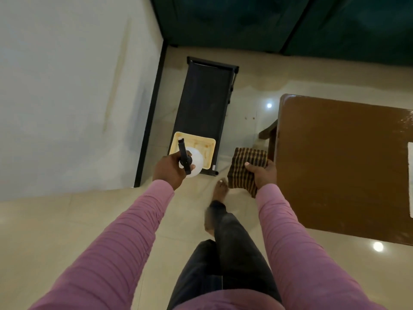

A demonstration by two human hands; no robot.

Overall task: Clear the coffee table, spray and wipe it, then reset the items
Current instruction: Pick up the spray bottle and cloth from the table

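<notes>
Clearly, in the head view the bench (335,164) lies to the right of both hands. The right hand (263,175), fingers curled round a folded striped cloth (248,162), is just beside the bench's left edge. The left hand (169,170) grips the spray bottle (194,162) farther left, its nozzle pointing away from the bench. A white sheet (410,175), perhaps paper, is cut off at the bench's right side.

White spray bottle (196,161) with black trigger, folded striped cloth (245,166) beside brown coffee table (335,164)
</notes>
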